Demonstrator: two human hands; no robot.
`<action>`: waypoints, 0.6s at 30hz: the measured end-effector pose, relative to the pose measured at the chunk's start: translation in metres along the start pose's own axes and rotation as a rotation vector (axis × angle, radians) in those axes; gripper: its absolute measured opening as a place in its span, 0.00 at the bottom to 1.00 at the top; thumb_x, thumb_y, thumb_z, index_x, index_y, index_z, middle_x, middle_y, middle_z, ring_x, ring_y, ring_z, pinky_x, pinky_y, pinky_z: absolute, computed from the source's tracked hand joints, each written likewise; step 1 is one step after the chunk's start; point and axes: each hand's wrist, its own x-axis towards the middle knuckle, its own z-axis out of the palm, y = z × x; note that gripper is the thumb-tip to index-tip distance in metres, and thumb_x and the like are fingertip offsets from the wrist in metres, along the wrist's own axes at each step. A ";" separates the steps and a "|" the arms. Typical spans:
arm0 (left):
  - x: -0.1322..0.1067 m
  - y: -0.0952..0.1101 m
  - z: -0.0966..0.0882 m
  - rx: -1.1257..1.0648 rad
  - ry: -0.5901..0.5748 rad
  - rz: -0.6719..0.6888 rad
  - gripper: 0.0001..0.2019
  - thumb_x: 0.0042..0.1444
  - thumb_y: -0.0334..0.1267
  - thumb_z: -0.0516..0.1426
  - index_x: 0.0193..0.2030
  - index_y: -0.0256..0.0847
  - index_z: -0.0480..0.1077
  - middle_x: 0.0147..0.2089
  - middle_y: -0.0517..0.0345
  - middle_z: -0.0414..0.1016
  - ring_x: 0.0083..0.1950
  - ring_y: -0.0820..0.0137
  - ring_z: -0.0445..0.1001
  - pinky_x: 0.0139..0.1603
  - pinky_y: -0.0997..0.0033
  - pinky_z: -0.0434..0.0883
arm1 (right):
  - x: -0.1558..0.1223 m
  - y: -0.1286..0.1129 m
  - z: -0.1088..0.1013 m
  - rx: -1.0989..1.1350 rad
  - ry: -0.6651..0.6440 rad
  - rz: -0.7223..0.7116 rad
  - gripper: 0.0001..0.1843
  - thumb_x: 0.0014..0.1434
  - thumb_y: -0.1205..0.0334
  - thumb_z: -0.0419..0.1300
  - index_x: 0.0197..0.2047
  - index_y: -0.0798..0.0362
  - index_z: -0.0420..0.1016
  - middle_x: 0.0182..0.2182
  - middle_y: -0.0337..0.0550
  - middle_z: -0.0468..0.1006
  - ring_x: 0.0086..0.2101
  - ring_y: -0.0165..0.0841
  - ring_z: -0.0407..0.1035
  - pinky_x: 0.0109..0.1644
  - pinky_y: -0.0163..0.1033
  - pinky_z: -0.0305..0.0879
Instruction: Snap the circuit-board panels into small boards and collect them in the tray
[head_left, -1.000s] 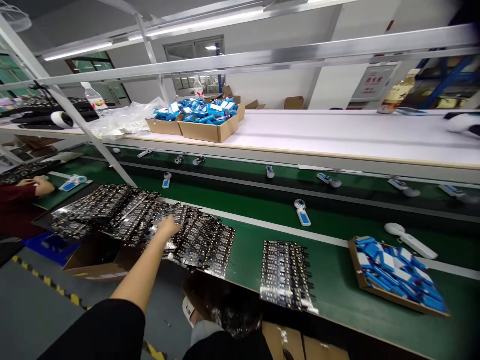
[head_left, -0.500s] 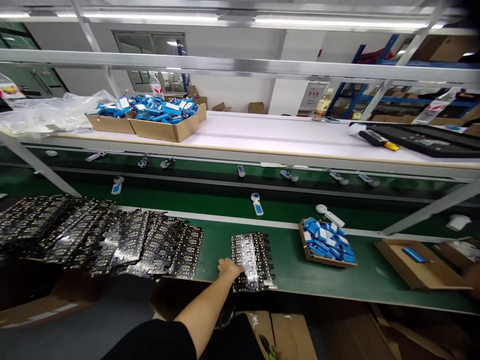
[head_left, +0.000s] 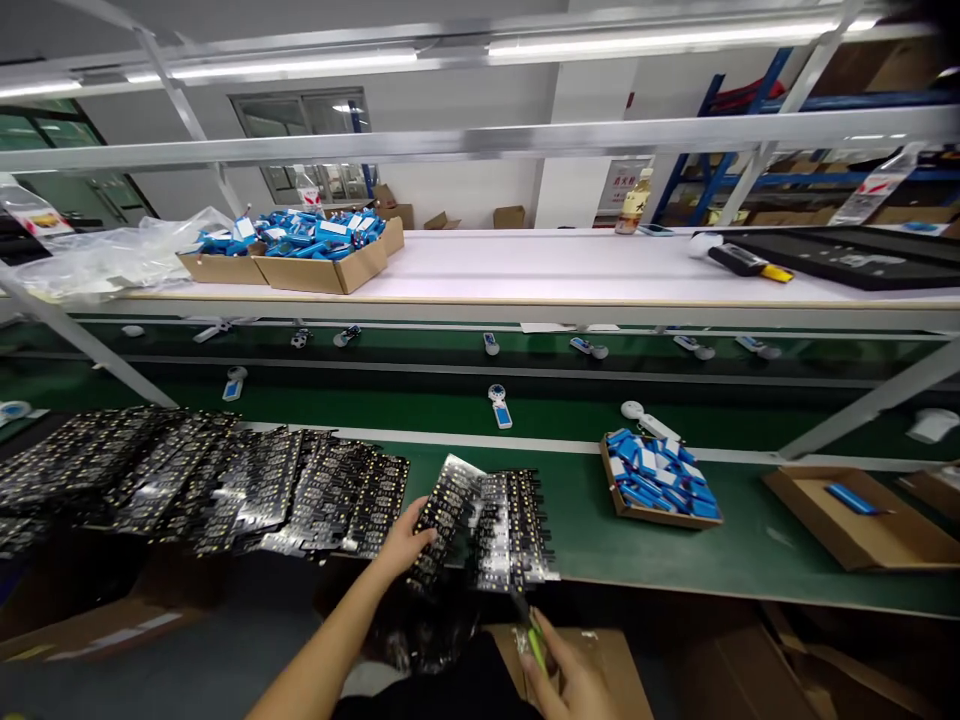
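Seen from the head camera, the person stands at the near edge of a green conveyor belt (head_left: pixel 675 560), both forearms reaching in. The left hand (head_left: pixel 401 545) has its fingers curled around a strip of black circuit boards (head_left: pixel 446 520), lifting it at a tilt off the belt. The right hand (head_left: pixel 574 675), low at the near edge, pinches a green-handled tool (head_left: pixel 536 645) between thumb and fingers, its tip just beside a squared stack of the same boards (head_left: pixel 514 530). That stack lies on the belt directly behind the lifted strip. To the left, a much larger overlapping spread of boards (head_left: pixel 187 480) covers the belt, nearly touching the lifted strip.

Further right, a cardboard tray of blue battery packs (head_left: pixel 660 480) sits on the belt, and beyond it a flattened carton (head_left: pixel 847 520) holds a single blue pack. Small white-and-blue handheld devices (head_left: pixel 500 405) stand in a spaced row across the belts. On the white desk (head_left: pixel 540 265) behind, two cardboard boxes of blue packs (head_left: pixel 322 270) sit beside loose plastic film (head_left: pixel 112 265), with a black tray (head_left: pixel 847 255) at the far right
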 end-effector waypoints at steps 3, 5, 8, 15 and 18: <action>-0.047 0.015 -0.041 -0.084 -0.191 0.099 0.30 0.44 0.29 0.63 0.57 0.44 0.71 0.60 0.53 0.74 0.62 0.59 0.70 0.64 0.64 0.63 | 0.016 -0.033 -0.017 0.077 0.085 -0.158 0.30 0.62 0.42 0.51 0.64 0.42 0.63 0.40 0.45 0.79 0.39 0.41 0.74 0.42 0.41 0.71; -0.081 0.026 -0.065 -0.125 -0.303 0.140 0.28 0.47 0.32 0.63 0.58 0.46 0.71 0.61 0.53 0.72 0.63 0.57 0.68 0.66 0.60 0.60 | 0.026 -0.056 -0.027 0.058 0.079 -0.268 0.29 0.62 0.44 0.52 0.65 0.40 0.61 0.45 0.45 0.77 0.44 0.41 0.72 0.47 0.43 0.70; -0.123 0.040 -0.094 -0.079 -0.369 0.159 0.28 0.50 0.36 0.63 0.60 0.48 0.69 0.63 0.53 0.70 0.64 0.54 0.66 0.67 0.55 0.58 | 0.039 -0.081 -0.034 0.017 0.037 -0.412 0.27 0.63 0.47 0.52 0.65 0.40 0.61 0.44 0.46 0.76 0.44 0.41 0.71 0.48 0.45 0.70; -0.161 0.043 -0.133 0.177 -0.371 0.205 0.28 0.55 0.42 0.61 0.63 0.54 0.64 0.64 0.56 0.69 0.64 0.54 0.65 0.66 0.55 0.58 | 0.041 -0.101 -0.020 -0.090 -0.166 -0.576 0.26 0.65 0.51 0.52 0.65 0.41 0.60 0.40 0.44 0.76 0.38 0.36 0.73 0.42 0.39 0.71; -0.170 0.035 -0.139 0.174 -0.330 0.163 0.28 0.56 0.45 0.61 0.64 0.56 0.63 0.66 0.57 0.67 0.65 0.54 0.63 0.67 0.54 0.57 | 0.034 -0.106 -0.008 -0.291 -0.009 -0.581 0.26 0.65 0.52 0.51 0.66 0.42 0.60 0.36 0.46 0.76 0.33 0.39 0.72 0.37 0.42 0.70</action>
